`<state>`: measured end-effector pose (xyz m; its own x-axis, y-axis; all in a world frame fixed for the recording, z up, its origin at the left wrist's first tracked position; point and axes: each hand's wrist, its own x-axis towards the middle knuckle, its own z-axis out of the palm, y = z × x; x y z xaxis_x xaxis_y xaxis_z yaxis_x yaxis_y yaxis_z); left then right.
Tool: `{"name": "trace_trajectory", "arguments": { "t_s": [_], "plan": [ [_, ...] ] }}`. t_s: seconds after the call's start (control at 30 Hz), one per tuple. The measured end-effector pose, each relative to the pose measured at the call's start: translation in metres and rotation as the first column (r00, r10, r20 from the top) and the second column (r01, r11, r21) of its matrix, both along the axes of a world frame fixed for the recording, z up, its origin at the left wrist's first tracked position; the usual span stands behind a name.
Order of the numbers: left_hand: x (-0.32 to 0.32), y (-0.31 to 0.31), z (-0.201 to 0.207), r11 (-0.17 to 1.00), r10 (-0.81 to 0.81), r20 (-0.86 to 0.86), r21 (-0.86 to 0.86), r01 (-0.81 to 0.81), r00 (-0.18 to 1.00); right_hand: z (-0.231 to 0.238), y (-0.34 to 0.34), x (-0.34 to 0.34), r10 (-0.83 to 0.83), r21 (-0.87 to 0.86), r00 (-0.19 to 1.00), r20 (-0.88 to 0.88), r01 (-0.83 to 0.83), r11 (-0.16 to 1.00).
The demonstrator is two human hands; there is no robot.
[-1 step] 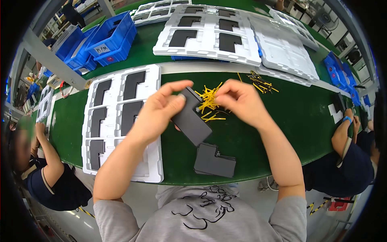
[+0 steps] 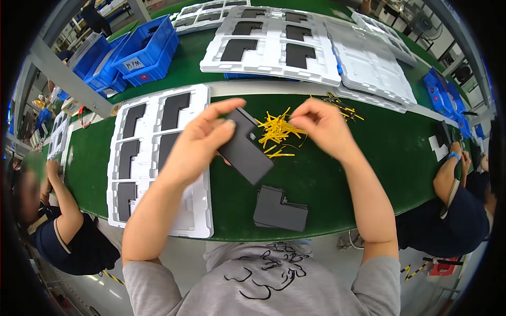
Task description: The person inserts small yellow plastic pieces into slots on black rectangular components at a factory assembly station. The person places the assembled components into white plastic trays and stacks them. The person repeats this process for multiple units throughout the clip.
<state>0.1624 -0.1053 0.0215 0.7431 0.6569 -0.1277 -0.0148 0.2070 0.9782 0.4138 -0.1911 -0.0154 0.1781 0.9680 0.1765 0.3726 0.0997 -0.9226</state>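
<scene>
My left hand is closed around a dark grey L-shaped battery pack, held tilted above the table with a small connector showing in its notch. My right hand is pinched at the right side of a loose heap of thin yellow strips; whether anything sits between its fingertips is hidden. Nearer the table edge lies a small stack of similar L-shaped battery packs. A white moulded tray, partly covered by my left forearm, holds several more packs.
Dark and yellow strips lie beyond my right hand. Further back are a white tray with packs, stacked white trays and blue bins. People work at both sides, one arm at left, another at right.
My left hand and the battery pack have shifted slightly left and away from me. My right hand has moved a little to the right, uncovering more of the yellow strips.
</scene>
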Motion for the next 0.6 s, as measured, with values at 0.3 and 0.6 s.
{"name": "trace_trajectory", "arguments": {
  "t_s": [0.3, 0.6],
  "plan": [
    [-0.093, -0.007, 0.027, 0.969, 0.164, -0.466, 0.241, -0.054, 0.869, -0.005, -0.014, 0.087, -0.333, -0.031, 0.751, 0.571, 0.425, 0.905],
    [-0.148, -0.045, -0.012, 0.850, 0.468, -0.545, 0.493, -0.186, 0.696, -0.008, -0.006, 0.071, -0.191, -0.072, 0.666, 0.721, 0.345, 0.936]
  ]
}}
